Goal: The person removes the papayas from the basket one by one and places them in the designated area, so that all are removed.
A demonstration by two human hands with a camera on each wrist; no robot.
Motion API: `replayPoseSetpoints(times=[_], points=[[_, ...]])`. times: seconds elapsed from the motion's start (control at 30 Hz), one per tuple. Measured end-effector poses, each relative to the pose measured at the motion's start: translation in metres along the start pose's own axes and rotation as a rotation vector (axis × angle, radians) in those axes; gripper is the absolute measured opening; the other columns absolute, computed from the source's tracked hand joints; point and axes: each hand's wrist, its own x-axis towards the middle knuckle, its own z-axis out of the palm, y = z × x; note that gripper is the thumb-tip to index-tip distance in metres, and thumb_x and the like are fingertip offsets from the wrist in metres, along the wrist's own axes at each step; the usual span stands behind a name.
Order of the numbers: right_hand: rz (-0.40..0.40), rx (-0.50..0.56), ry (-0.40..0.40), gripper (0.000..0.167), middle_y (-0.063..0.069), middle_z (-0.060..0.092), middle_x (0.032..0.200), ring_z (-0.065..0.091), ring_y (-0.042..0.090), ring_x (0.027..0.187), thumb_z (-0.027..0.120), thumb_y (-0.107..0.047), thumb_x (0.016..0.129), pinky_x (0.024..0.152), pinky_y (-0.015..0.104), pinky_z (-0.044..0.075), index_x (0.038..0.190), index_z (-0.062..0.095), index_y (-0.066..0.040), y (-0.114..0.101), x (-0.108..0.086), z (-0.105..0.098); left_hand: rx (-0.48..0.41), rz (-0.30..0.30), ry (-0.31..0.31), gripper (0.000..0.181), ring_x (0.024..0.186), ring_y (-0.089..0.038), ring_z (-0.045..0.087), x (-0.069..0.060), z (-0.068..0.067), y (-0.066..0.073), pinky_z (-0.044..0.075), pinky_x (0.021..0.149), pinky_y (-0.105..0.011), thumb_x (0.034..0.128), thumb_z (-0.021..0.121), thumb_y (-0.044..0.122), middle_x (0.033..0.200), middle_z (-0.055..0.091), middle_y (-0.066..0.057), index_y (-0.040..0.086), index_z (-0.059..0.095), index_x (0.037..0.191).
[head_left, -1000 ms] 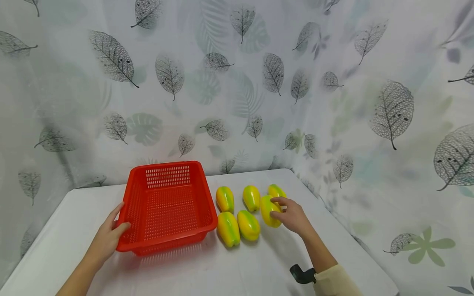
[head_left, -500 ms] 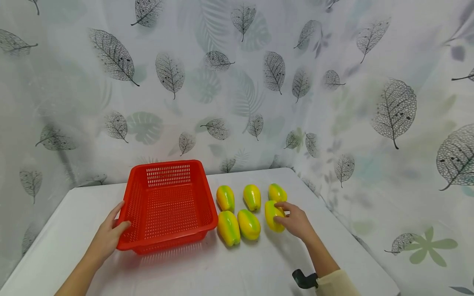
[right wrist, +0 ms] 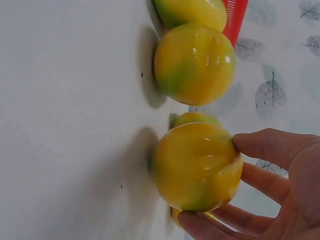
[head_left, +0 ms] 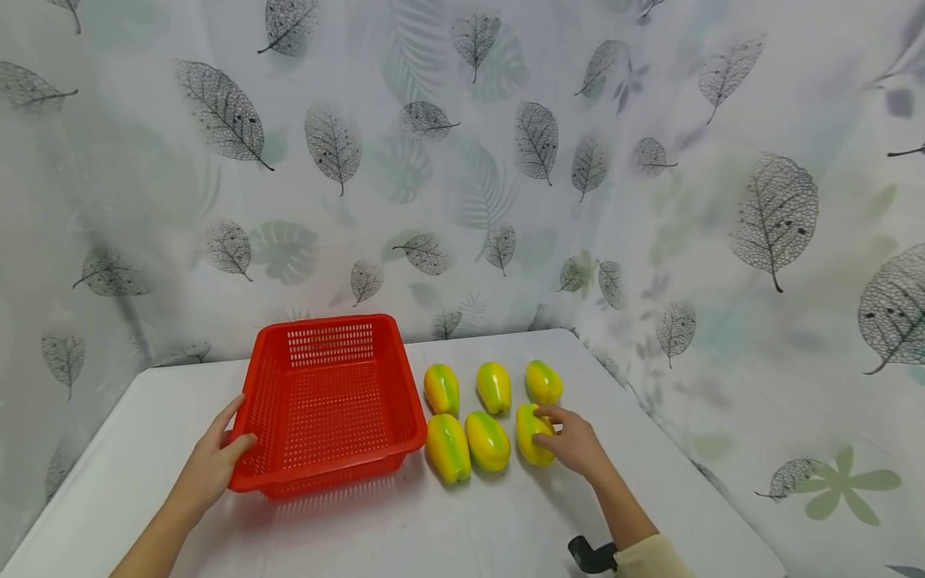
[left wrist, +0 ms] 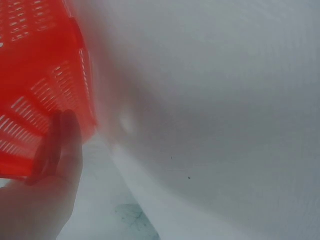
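My left hand [head_left: 205, 467] grips the left rim of a red plastic basket [head_left: 328, 465], its thumb on the inner side. The basket holds nothing and its near side looks slightly raised. In the left wrist view, the hand's fingers lie along the slotted basket wall. Right of the basket, my right hand [head_left: 576, 444] holds a yellow-green papaya [head_left: 531, 440] between thumb and fingers, at the near right end of the group. The right wrist view shows this papaya [right wrist: 196, 167] close up, very near the white table; whether it touches cannot be told. Part of it is behind the fingers.
Several more papayas lie in two rows between basket and right hand, including a far-left one [head_left: 442, 389], a near-left one [head_left: 448, 449] and a far-right one [head_left: 543, 382]. A white-covered table [head_left: 433, 530] carries everything. Leaf-patterned curtains [head_left: 448, 201] stand behind and to the right.
My right hand has brought its papaya toward the near side and lower, away from the far-right papaya. The left hand and basket stay in place.
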Motion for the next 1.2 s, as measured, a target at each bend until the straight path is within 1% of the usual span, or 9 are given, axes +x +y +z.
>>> replayPoseSetpoints(times=[0.23, 0.5, 0.67, 0.87, 1.0, 1.2], points=[[-0.016, -0.006, 0.012, 0.044, 0.02, 0.063, 0.138, 0.064, 0.037, 0.115, 0.074, -0.019, 0.09, 0.089, 0.048, 0.061, 0.133, 0.067, -0.011, 0.0004, 0.0007, 0.0003, 0.007, 0.019, 0.011, 0.074, 0.122, -0.045, 0.059, -0.0007, 0.001, 0.0024, 0.064, 0.085, -0.04, 0.11, 0.042, 0.02, 0.153, 0.035, -0.037, 0.017, -0.005, 0.167], [-0.007, -0.018, 0.008, 0.046, 0.022, 0.062, 0.138, 0.063, 0.038, 0.116, 0.073, -0.021, 0.091, 0.091, 0.051, 0.06, 0.135, 0.066, -0.011, -0.0005, 0.003, -0.0012, 0.004, 0.052, 0.028, 0.074, 0.12, -0.045, 0.061, -0.0016, 0.0012, 0.0036, 0.065, 0.083, -0.04, 0.1098, 0.043, 0.019, 0.152, 0.037, -0.037, 0.017, -0.004, 0.167], [-0.002, -0.02, -0.006, 0.046, 0.024, 0.061, 0.138, 0.062, 0.039, 0.118, 0.072, -0.022, 0.092, 0.092, 0.053, 0.059, 0.137, 0.065, -0.011, -0.0004, 0.0027, -0.0016, -0.003, 0.051, 0.025, 0.074, 0.12, -0.046, 0.061, -0.0016, 0.0017, 0.0019, 0.065, 0.083, -0.04, 0.1098, 0.043, 0.018, 0.152, 0.036, -0.037, 0.017, -0.004, 0.167], [-0.003, -0.022, -0.035, 0.05, 0.025, 0.059, 0.143, 0.057, 0.045, 0.127, 0.069, -0.026, 0.096, 0.097, 0.058, 0.056, 0.142, 0.06, -0.008, -0.0009, 0.0008, -0.0022, -0.006, 0.042, 0.02, 0.075, 0.12, -0.046, 0.061, -0.0006, 0.003, -0.0011, 0.065, 0.083, -0.04, 0.1096, 0.044, 0.018, 0.153, 0.036, -0.037, 0.017, -0.004, 0.167], [-0.005, -0.033, -0.037, 0.052, 0.025, 0.058, 0.144, 0.057, 0.046, 0.128, 0.069, -0.027, 0.096, 0.099, 0.059, 0.055, 0.143, 0.059, -0.008, -0.0036, 0.0001, -0.0034, -0.001, 0.039, 0.02, 0.075, 0.121, -0.046, 0.06, -0.0002, 0.0036, -0.0027, 0.065, 0.083, -0.04, 0.1097, 0.044, 0.019, 0.153, 0.036, -0.036, 0.018, -0.004, 0.167], [-0.017, -0.054, -0.041, 0.054, 0.027, 0.056, 0.145, 0.055, 0.048, 0.13, 0.069, -0.028, 0.097, 0.102, 0.061, 0.052, 0.144, 0.058, -0.006, -0.0069, 0.0031, -0.0037, 0.022, 0.027, 0.009, 0.077, 0.122, -0.047, 0.058, -0.0026, 0.0005, 0.0003, 0.064, 0.085, -0.042, 0.1092, 0.046, 0.022, 0.153, 0.035, -0.035, 0.017, -0.004, 0.167]])
